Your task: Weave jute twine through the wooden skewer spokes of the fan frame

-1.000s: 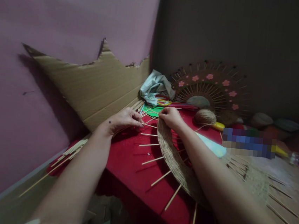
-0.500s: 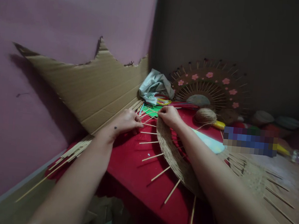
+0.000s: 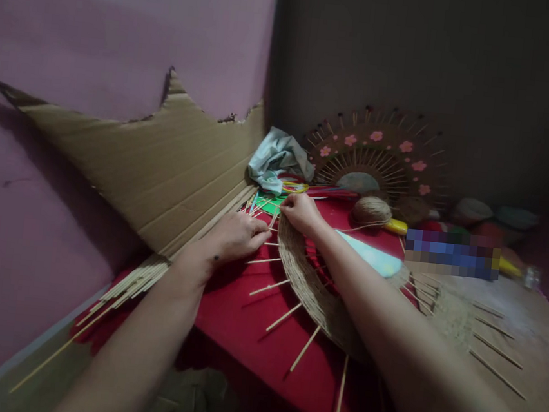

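Note:
A woven jute ring [image 3: 314, 294] with thin wooden sticks [image 3: 283, 316] sticking out like spokes lies on a red cloth [image 3: 244, 320]. My left hand [image 3: 237, 235] rests at the ring's left edge, fingers bent together around a stick end. At the ring's far edge my right hand [image 3: 300, 212] is closed, pinching the jute cord there. A ball of jute twine [image 3: 371, 210] sits just right of that hand, its strand leading toward the ring.
A torn cardboard sheet [image 3: 152, 162] leans on the pink wall at left, a bundle of sticks [image 3: 126, 285] below it. Behind lie a crumpled cloth [image 3: 279, 158], green paper [image 3: 267, 203], a finished stick fan with pink flowers [image 3: 381, 158], and another woven piece [image 3: 481, 323] at right.
The view has shifted slightly left. My left hand slid a little down and toward me along the ring's edge. My right hand has stayed at the far edge.

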Demonstrator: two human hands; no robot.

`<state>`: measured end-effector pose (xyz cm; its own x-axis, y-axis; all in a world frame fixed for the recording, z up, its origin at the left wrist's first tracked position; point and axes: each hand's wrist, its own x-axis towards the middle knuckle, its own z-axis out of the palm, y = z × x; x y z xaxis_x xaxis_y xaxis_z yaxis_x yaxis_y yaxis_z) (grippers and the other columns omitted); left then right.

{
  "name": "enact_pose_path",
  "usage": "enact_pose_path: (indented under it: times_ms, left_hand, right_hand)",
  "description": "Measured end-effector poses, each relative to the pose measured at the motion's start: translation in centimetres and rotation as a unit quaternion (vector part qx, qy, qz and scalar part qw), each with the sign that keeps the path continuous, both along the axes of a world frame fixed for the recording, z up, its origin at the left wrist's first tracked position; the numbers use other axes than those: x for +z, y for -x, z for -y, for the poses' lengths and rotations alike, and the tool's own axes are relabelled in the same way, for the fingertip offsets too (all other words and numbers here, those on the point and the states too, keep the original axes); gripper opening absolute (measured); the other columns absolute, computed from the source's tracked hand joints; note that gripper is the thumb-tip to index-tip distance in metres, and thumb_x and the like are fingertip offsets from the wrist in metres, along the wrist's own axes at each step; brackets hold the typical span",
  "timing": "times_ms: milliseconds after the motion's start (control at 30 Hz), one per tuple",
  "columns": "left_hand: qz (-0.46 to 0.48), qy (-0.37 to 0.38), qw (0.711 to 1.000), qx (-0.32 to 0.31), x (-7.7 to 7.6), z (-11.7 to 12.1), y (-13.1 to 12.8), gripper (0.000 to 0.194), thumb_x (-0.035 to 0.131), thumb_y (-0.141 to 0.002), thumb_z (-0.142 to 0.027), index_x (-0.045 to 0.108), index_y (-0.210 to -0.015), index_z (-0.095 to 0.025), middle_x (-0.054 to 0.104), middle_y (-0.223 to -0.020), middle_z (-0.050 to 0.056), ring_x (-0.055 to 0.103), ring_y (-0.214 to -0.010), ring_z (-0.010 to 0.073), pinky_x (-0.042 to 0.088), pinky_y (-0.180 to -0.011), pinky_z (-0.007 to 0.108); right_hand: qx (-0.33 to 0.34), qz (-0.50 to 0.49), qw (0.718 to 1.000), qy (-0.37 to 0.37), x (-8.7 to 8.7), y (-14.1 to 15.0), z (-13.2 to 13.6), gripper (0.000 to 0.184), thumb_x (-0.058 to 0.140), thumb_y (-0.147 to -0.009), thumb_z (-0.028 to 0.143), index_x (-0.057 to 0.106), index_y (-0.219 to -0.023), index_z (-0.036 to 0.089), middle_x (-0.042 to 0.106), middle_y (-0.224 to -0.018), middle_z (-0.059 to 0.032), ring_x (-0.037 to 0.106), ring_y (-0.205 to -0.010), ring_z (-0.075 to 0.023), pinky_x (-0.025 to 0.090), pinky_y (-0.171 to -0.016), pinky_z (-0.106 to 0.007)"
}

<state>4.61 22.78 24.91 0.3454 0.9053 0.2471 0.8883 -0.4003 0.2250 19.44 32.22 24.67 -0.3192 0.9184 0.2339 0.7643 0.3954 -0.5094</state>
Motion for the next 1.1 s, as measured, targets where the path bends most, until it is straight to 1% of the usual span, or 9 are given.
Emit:
enact_pose_path:
  times_ms: [167, 300, 400, 467, 533, 633, 733, 933, 1100]
  left_hand:
    - [-0.078, -0.045, 0.991, -0.099, 0.1, 0.5, -1.4, 0.023, 0.047, -0.084, -0.027, 0.064, -0.071, -0.018, 0.063, -0.078, 0.007, 0.052, -0.072, 0.0178, 0.035, -0.070, 0.030]
    - [0.041, -0.035, 0.980, -0.190, 0.4, 0.3, -0.7, 0.018, 0.055, -0.082, -0.034, 0.065, -0.080, -0.018, 0.063, -0.088, 0.006, 0.054, -0.086, 0.0193, 0.037, -0.083, 0.031]
    - [0.197, -0.024, 0.977, -0.077, 0.3, -0.6, 0.6, 0.019, 0.052, -0.083, -0.031, 0.065, -0.083, -0.017, 0.064, -0.084, 0.004, 0.055, -0.080, 0.0162, 0.040, -0.076, 0.026]
    - [0.204, 0.003, 0.978, 0.035, 0.1, -1.3, 1.4, 0.017, 0.055, -0.079, -0.028, 0.065, -0.073, -0.016, 0.061, -0.069, 0.002, 0.052, -0.066, 0.0143, 0.037, -0.064, 0.024]
    - [0.174, 0.077, 0.979, 0.075, -0.2, -1.9, 1.9, 0.023, 0.057, -0.077, -0.029, 0.062, -0.059, -0.015, 0.053, -0.053, -0.001, 0.045, -0.053, 0.0119, 0.031, -0.054, 0.024]
    - [0.174, 0.152, 0.973, 0.025, -0.6, -2.2, 2.1, 0.034, 0.053, -0.080, -0.034, 0.058, -0.052, -0.016, 0.045, -0.047, -0.003, 0.037, -0.046, 0.0097, 0.024, -0.049, 0.024]
    - [0.135, 0.108, 0.985, -0.002, -0.8, -1.9, 1.6, 0.032, 0.053, -0.080, -0.035, 0.060, -0.054, -0.016, 0.046, -0.049, -0.003, 0.038, -0.049, 0.0102, 0.024, -0.051, 0.023]
    - [-0.025, 0.011, 0.997, 0.067, -0.7, -1.1, 0.0, 0.030, 0.047, -0.085, -0.038, 0.072, -0.082, -0.022, 0.065, -0.068, 0.004, 0.052, -0.066, 0.0165, 0.032, -0.063, 0.026]
    - [-0.036, 0.038, 0.999, 0.014, -0.8, -0.9, -1.2, 0.030, 0.044, -0.086, -0.036, 0.070, -0.085, -0.021, 0.069, -0.078, 0.005, 0.057, -0.069, 0.0169, 0.036, -0.063, 0.026]
  right_hand:
    - [0.016, -0.007, 1.000, 0.005, -0.4, 0.2, 0.6, 0.019, 0.056, -0.074, 0.017, 0.072, -0.083, 0.016, 0.072, -0.082, -0.0066, 0.063, -0.077, -0.0174, 0.042, -0.066, -0.023]
    - [0.023, -0.022, 0.999, 0.009, -0.6, 0.0, 0.8, 0.017, 0.058, -0.073, 0.019, 0.071, -0.083, 0.016, 0.071, -0.081, -0.0049, 0.063, -0.076, -0.0153, 0.042, -0.065, -0.021]
    - [0.027, -0.034, 0.999, 0.008, -0.6, -0.3, 1.0, 0.016, 0.059, -0.073, 0.019, 0.071, -0.082, 0.016, 0.071, -0.080, -0.0045, 0.063, -0.076, -0.0152, 0.042, -0.065, -0.021]
    - [0.028, -0.042, 0.999, 0.007, -0.5, -0.4, 1.2, 0.015, 0.060, -0.073, 0.019, 0.071, -0.081, 0.016, 0.071, -0.079, -0.0042, 0.063, -0.075, -0.0154, 0.042, -0.065, -0.021]
    - [0.030, -0.049, 0.998, 0.008, -0.5, -0.5, 1.3, 0.014, 0.060, -0.072, 0.018, 0.071, -0.080, 0.016, 0.071, -0.078, -0.0042, 0.063, -0.075, -0.0158, 0.042, -0.066, -0.022]
    - [0.035, -0.064, 0.997, 0.010, -0.6, -0.6, 1.4, 0.012, 0.061, -0.071, 0.017, 0.071, -0.077, 0.016, 0.071, -0.075, -0.0045, 0.064, -0.076, -0.0171, 0.044, -0.068, -0.023]
    - [0.037, -0.085, 0.996, 0.009, -1.0, -0.7, 1.2, 0.015, 0.061, -0.070, 0.016, 0.071, -0.080, 0.015, 0.072, -0.079, -0.0064, 0.064, -0.080, -0.0190, 0.046, -0.072, -0.026]
    - [0.066, -0.140, 0.988, -0.004, -2.4, -0.9, 0.6, 0.066, 0.056, -0.069, 0.005, 0.049, -0.132, 0.023, 0.066, -0.115, -0.0040, 0.060, -0.105, -0.0174, 0.045, -0.089, -0.026]
    - [0.108, -0.214, 0.970, 0.048, -2.9, -0.7, 0.6, 0.081, 0.056, -0.066, 0.001, 0.038, -0.139, 0.031, 0.059, -0.125, -0.0028, 0.059, -0.105, -0.0205, 0.047, -0.088, -0.031]
